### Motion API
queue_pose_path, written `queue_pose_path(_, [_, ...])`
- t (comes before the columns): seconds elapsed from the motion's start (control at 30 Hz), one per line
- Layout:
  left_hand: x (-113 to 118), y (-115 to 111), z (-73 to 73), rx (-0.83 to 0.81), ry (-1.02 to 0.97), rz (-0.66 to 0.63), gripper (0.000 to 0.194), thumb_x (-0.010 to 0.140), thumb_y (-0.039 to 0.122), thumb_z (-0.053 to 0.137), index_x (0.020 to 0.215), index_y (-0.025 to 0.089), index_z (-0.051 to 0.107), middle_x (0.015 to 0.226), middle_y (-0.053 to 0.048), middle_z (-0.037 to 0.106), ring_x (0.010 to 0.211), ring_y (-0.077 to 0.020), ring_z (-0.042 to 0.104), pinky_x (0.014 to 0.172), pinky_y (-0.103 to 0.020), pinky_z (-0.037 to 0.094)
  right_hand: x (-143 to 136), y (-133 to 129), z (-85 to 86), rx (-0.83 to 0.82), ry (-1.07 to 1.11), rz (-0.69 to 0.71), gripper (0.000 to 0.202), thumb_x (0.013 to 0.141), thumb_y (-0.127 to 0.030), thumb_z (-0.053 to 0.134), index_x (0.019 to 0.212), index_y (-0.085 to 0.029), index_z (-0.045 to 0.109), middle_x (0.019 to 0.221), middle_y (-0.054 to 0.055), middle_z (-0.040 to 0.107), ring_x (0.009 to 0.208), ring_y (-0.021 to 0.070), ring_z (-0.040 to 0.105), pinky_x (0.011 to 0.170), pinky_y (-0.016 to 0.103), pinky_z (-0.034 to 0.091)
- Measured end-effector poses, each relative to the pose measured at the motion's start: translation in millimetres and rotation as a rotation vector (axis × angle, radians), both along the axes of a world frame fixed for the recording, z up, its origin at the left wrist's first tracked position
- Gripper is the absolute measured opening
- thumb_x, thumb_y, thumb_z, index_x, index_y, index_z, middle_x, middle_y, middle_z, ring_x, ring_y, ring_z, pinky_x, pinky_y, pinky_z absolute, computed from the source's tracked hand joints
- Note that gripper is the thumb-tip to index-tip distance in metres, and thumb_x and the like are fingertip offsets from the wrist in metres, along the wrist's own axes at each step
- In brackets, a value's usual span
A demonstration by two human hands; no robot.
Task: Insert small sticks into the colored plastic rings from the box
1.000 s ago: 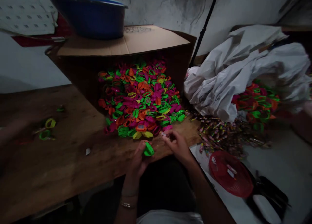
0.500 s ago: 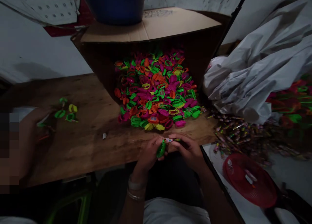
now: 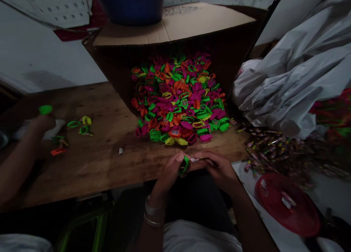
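Note:
My left hand (image 3: 169, 174) pinches a green toy watch (image 3: 186, 164) above the table's front edge. Beside it, my right hand (image 3: 219, 168) grips a thin wrapped candy tube (image 3: 194, 159), pale and dark with coloured marks. The tube's left end meets the watch at my left fingertips; whether the two are joined I cannot tell. Just beyond my hands spreads a heap of toy watches (image 3: 175, 117) in green, orange, pink and yellow, spilling from a cardboard box (image 3: 189, 23) lying on its side.
A co-worker's hand (image 3: 45, 124) is at the left near a green piece (image 3: 45, 109) and several loose watches (image 3: 83, 129). A blue tub (image 3: 131, 5) stands on the box. To the right are a white sack (image 3: 285, 84), piled candy tubes (image 3: 274, 149) and a red basket (image 3: 276, 215).
The green watch has turned in my left hand, showing its open loop. The co-worker's hand has moved up and right, and an orange watch by it shows more fully. My view has shifted slightly.

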State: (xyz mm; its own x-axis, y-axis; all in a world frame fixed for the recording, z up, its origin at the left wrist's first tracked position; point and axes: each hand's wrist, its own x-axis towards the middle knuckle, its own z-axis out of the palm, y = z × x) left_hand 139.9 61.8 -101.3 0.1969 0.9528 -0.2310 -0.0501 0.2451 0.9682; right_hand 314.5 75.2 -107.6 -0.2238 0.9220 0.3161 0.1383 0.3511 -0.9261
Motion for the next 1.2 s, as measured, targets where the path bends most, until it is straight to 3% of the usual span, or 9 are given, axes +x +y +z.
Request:
queue_pose_path(0.17, [2,-3,7.5,-0.006,0.014,-0.005,0.040,0.093,0.050,0.039,0.079,0.016,0.057,0.066,0.001,0.049,0.058,-0.0113,0.043,0.053,-0.022,0.036,-3,-1,-3.8,0.025,0.088,-0.016,0.026,0.080,-0.008,0.061,0.093,-0.027,0.073,0.094,0.002,0.073,0.092,0.0171,0.067,0.081,0.028,0.052])
queue_pose_path(0.4, [-2,4,4.6,0.098,0.195,-0.032,0.027,0.080,0.043,0.059,0.083,0.017,0.061,0.070,0.001,0.056,0.066,-0.0133,0.049,0.062,-0.024,0.038,3,3,-4.7,0.182,-0.133,0.021,0.029,0.089,-0.010,0.052,0.101,-0.027,0.072,0.098,0.004,0.072,0.094,0.0182,0.066,0.081,0.032,0.053])
queue_pose_path(0.53, [6,2,-7.6,0.046,0.082,0.054,0.028,0.077,0.044,0.062,0.078,0.016,0.060,0.065,0.003,0.053,0.061,-0.0110,0.047,0.058,-0.022,0.037,-2,4,-5.2,0.323,-0.246,-0.042,0.027,0.091,-0.015,0.050,0.100,-0.025,0.073,0.096,0.007,0.073,0.090,0.0203,0.066,0.077,0.034,0.054])
queue_pose_path(0.67, [10,7,-18.9,-0.071,-0.075,0.137,0.034,0.069,0.047,0.072,0.074,0.015,0.062,0.058,0.003,0.053,0.049,-0.0081,0.043,0.046,-0.019,0.033,-6,6,-5.5,0.267,-0.270,-0.032,0.028,0.092,-0.018,0.049,0.107,-0.026,0.072,0.103,0.008,0.072,0.098,0.0207,0.065,0.084,0.035,0.054])
queue_pose_path(0.8, [-42,31,-12.0,-0.034,-0.181,0.367,0.049,0.069,0.063,0.066,0.089,0.019,0.064,0.081,-0.005,0.066,0.070,-0.0176,0.061,0.051,-0.024,0.045,2,7,-9.6,0.071,-0.195,-0.093,0.045,0.090,-0.023,0.057,0.135,-0.029,0.053,0.142,0.008,0.050,0.126,0.0225,0.051,0.101,0.040,0.046])
queue_pose_path(0.9, [-101,46,-5.0,0.183,-0.324,0.741,0.066,0.072,0.079,0.045,0.103,0.023,0.058,0.119,-0.012,0.063,0.111,-0.0239,0.058,0.077,-0.032,0.054,12,6,-20.7,-0.014,-0.134,-0.186,0.041,0.090,-0.027,0.056,0.131,-0.027,0.056,0.138,0.009,0.054,0.119,0.0216,0.057,0.097,0.039,0.049])
queue_pose_path(0.97, [-124,50,-7.5,0.248,-0.354,0.916,0.064,0.075,0.076,0.042,0.108,0.023,0.055,0.131,-0.014,0.057,0.118,-0.0238,0.057,0.088,-0.037,0.053,16,6,-30.4,-0.052,-0.127,-0.243,0.035,0.089,-0.029,0.055,0.123,-0.023,0.062,0.129,0.010,0.061,0.113,0.0222,0.060,0.096,0.041,0.050])
queue_pose_path(1.13, [-109,64,-34.1,0.204,0.609,0.638,0.030,0.080,0.035,0.052,0.100,0.017,0.063,0.107,-0.013,0.070,0.099,-0.0253,0.066,0.088,-0.042,0.052,17,6,-42.2,-0.080,-0.168,-0.233,0.028,0.085,-0.030,0.056,0.107,-0.020,0.070,0.115,0.011,0.069,0.110,0.0243,0.063,0.098,0.045,0.048])
queue_pose_path(1.2, [-97,75,-42.8,0.220,0.796,0.584,0.019,0.072,0.021,0.060,0.089,0.017,0.066,0.100,-0.013,0.071,0.102,-0.0287,0.064,0.095,-0.044,0.046,19,6,-41.1,-0.105,-0.176,-0.238,0.027,0.085,-0.031,0.056,0.106,-0.021,0.071,0.114,0.010,0.070,0.109,0.0240,0.063,0.099,0.045,0.047])
